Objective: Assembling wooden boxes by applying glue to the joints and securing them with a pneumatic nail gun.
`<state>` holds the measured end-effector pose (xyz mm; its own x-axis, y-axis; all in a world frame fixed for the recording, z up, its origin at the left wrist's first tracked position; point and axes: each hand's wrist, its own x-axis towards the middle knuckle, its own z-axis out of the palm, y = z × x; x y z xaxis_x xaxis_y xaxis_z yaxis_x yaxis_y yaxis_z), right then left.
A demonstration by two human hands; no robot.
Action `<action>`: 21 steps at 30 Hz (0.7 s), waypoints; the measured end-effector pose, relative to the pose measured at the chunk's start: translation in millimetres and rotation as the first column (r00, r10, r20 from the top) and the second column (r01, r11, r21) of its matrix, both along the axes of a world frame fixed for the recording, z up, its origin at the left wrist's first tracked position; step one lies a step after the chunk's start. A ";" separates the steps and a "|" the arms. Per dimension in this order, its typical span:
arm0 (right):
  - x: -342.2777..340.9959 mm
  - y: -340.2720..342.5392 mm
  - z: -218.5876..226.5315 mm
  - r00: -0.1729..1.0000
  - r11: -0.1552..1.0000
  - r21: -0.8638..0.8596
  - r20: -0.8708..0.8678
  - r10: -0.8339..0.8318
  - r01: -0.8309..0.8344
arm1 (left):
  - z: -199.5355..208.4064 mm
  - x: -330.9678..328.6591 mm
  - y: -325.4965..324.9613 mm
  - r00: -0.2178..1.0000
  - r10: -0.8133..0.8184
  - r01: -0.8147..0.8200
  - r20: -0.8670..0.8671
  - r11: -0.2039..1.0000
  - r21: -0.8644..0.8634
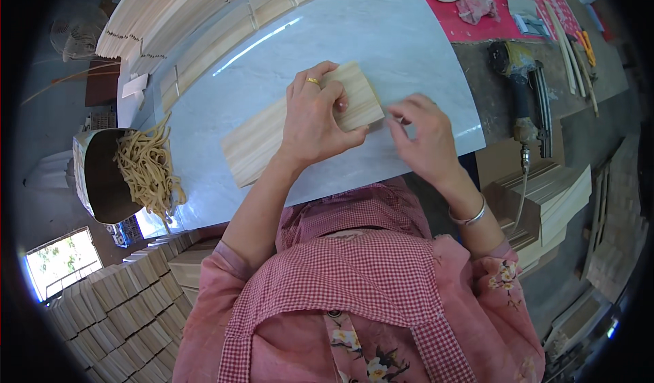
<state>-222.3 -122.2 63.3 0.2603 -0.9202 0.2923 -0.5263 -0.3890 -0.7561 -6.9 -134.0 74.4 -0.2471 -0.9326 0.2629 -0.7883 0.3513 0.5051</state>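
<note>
Wooden board (255, 141) is held by left hand (310, 120), spread across it, over near-middle of pale table (415, 56). Right hand (428, 138) is blurred, fingers curled, just beside board's right end; whether anything is held cannot be told. Tan bands (148, 172) are heaped left; nail gun (521, 100) is laid right.

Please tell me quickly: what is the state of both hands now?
Left hand: holding the board, fingers and thumb spread around it.
Right hand: fingers curled beside it; blurred, so whether it holds anything cannot be told.
</note>
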 end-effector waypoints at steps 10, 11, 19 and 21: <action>3.3 -0.3 -11.1 0.996 0.980 -0.194 0.059 0.067 -0.055 | -1.6 -1.7 -0.1 0.999 -0.022 0.021 -0.024 1.000 -0.009; 3.7 -0.9 -10.6 0.996 0.980 -0.192 0.053 0.072 -0.060 | -1.6 -1.2 0.0 0.999 -0.017 0.017 -0.030 1.000 -0.008; 5.5 -4.2 -10.8 0.997 0.949 -0.305 -0.030 0.075 -0.080 | 1.3 -0.1 -2.5 0.999 -0.031 0.032 -0.021 0.999 0.023; 4.7 -4.4 -10.9 0.997 0.945 -0.318 -0.031 0.072 -0.078 | 2.4 0.4 -3.8 0.999 -0.039 0.039 -0.005 0.999 0.018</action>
<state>-217.6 -126.6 52.4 0.3334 -0.7572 0.5616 -0.4989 -0.6472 -0.5764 -6.5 -137.7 76.9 -0.2818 -0.9270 0.2475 -0.7718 0.3722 0.5155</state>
